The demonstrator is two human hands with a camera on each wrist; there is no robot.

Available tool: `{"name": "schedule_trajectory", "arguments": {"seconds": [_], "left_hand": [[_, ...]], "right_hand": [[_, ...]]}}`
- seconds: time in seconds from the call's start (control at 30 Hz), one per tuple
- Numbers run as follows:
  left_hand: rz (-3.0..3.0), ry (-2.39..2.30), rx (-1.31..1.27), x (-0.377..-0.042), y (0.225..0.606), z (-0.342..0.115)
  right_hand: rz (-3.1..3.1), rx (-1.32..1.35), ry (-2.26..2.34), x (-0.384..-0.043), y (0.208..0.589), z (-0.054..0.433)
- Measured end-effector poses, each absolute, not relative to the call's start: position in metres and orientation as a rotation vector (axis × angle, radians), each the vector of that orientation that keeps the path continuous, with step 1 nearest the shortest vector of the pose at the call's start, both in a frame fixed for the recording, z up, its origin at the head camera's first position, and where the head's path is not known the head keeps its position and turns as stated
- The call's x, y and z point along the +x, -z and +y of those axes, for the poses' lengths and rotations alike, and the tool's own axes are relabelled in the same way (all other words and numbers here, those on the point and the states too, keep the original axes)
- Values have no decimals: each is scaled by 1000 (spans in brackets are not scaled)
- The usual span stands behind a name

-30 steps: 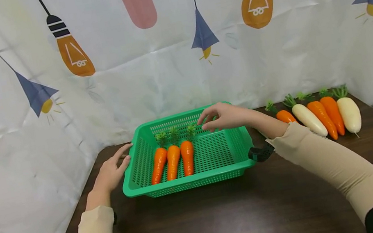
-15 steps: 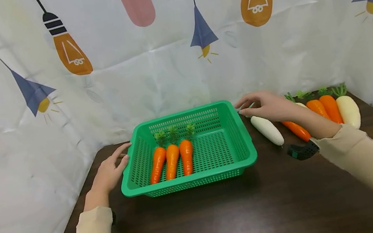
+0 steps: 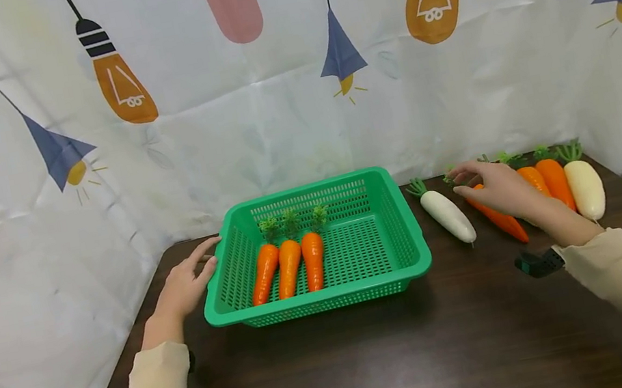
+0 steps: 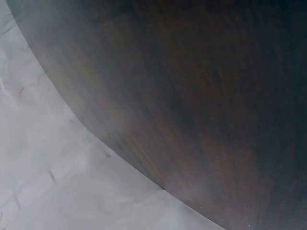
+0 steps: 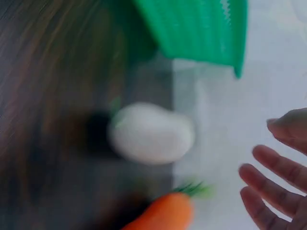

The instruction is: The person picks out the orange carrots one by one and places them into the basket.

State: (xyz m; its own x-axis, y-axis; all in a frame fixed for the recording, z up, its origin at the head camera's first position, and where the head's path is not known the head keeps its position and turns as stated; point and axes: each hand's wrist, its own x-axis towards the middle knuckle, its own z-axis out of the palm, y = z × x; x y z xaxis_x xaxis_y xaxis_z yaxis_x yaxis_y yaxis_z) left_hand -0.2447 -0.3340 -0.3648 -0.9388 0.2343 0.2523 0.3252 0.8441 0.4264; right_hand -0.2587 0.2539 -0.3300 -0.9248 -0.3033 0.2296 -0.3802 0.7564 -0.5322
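Note:
A green plastic basket holds three orange carrots with leafy tops, side by side in its left half. My left hand is at the basket's left rim, fingers stretched along it. My right hand hovers over a carrot right of the basket, fingertips near its green top and partly hiding it. In the right wrist view the fingers are spread and hold nothing. A white radish lies between the basket and that carrot; it appears blurred in the right wrist view.
Farther right on the dark wooden table lie more carrots and another white radish, partly behind the right arm. A white printed curtain hangs along the back and sides. The left wrist view shows only tabletop and curtain.
My right hand has moved right, from above the basket, past the white radish to over the carrot beside it. My left hand and the basket have stayed in place.

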Motion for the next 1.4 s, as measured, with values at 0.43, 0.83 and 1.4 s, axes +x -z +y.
{"name": "schedule_trajectory", "arguments": {"seconds": [0.43, 0.83, 1.4], "left_hand": [[-2828, 714, -435, -246, 366, -335], [-2824, 728, -441, -246, 366, -334], [-2827, 736, -435, -246, 367, -335]], "right_hand": [[-2923, 301, -715, -271, 367, 280], [-3037, 235, -668, -280, 370, 283], [-3102, 366, -758, -291, 375, 284]]}}
